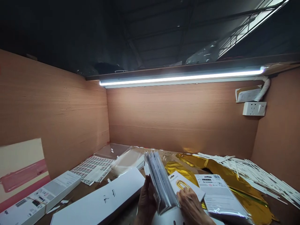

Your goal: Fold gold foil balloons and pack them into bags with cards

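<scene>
My left hand [146, 201] is closed around the left side of a thick stack of white cards [159, 181], held upright on its edge at the bottom centre. On the stack's right side my right hand [193, 206] presses one card printed with a gold shape [181, 186], fingers curled over it. Just right of that hand lies a clear packet with a barcode label [219, 195]. Crumpled gold foil [211, 170] is spread behind the stack.
A long white box [100, 200] lies left of my hands, with a second printed box [39, 195] further left. Sticker sheets [92, 168] and clear bags [124, 159] sit behind. White straws [260, 176] are heaped at right. Wooden walls enclose the desk; a light bar [182, 78] glows above.
</scene>
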The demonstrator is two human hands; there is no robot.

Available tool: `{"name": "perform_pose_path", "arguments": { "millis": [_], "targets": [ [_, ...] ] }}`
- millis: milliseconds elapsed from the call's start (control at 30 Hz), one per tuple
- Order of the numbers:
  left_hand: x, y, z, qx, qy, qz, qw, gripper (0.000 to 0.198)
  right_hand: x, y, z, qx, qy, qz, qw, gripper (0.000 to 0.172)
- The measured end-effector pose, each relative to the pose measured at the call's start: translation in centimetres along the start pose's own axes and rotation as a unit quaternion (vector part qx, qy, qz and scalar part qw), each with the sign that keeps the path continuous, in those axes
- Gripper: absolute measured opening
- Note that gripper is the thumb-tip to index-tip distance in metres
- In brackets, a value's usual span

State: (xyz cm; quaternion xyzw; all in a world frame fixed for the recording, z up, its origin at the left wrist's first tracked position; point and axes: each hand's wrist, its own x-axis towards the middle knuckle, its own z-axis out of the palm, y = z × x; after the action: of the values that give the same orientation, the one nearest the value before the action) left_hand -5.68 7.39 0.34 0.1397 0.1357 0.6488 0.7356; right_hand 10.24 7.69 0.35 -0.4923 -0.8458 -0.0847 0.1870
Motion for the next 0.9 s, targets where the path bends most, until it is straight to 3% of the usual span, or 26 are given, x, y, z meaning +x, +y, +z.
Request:
{"name": "perform_pose_path", "arguments": {
  "millis": [67,133,167,233,300,367,533,600,767,833,900],
  "targets": [
    [0.0,-0.1,0.0,0.001,-0.009,0.003,1.0,0.024,-0.2,0.0,-0.1,0.013,-0.029,0.035,0.999,0.019],
    [-0.1,-0.1,0.1,0.002,-0.03,-0.007,1.0,0.029,0.3,0.1,-2.0,0.141,-0.025,0.106,0.984,0.026],
    [-0.2,-0.1,0.2,0.004,-0.043,-0.013,0.999,0.031,0.6,-0.1,-3.5,0.242,-0.027,0.142,0.959,0.035],
    [-0.3,-0.1,0.4,0.013,-0.068,-0.03,0.997,0.036,1.3,-0.8,-6.4,0.432,-0.044,0.178,0.883,0.049],
    [-0.5,-0.2,0.6,0.026,-0.082,-0.042,0.995,0.041,1.6,-1.9,-8.5,0.54,-0.063,0.16,0.824,0.055],
    [-0.5,-0.4,0.5,0.037,-0.08,-0.038,0.995,0.044,1.6,-3.2,-9.7,0.588,-0.064,0.115,0.798,0.054],
    [-0.2,-0.5,-0.1,0.055,-0.062,-0.026,0.996,0.044,1.4,-3.9,-9.9,0.701,-0.114,0.085,0.699,0.036],
    [-0.2,-0.6,-0.1,0.067,-0.054,-0.022,0.996,0.044,1.4,-3.3,-9.7,0.693,-0.121,0.102,0.703,0.037],
    [-0.3,-1.4,0.6,0.113,-0.008,0.052,0.992,0.032,0.8,-1.9,-7.8,0.467,-0.019,0.18,0.866,0.047],
    [-0.4,-1.9,1.1,0.136,-0.003,0.068,0.988,0.028,0.4,-1.2,-6.7,0.456,0.015,0.17,0.873,0.051],
    [-0.3,-2.0,1.6,0.167,0.012,0.065,0.984,0.024,-0.1,0.2,-5.9,0.529,0.012,0.167,0.832,0.053]
  ]
}}
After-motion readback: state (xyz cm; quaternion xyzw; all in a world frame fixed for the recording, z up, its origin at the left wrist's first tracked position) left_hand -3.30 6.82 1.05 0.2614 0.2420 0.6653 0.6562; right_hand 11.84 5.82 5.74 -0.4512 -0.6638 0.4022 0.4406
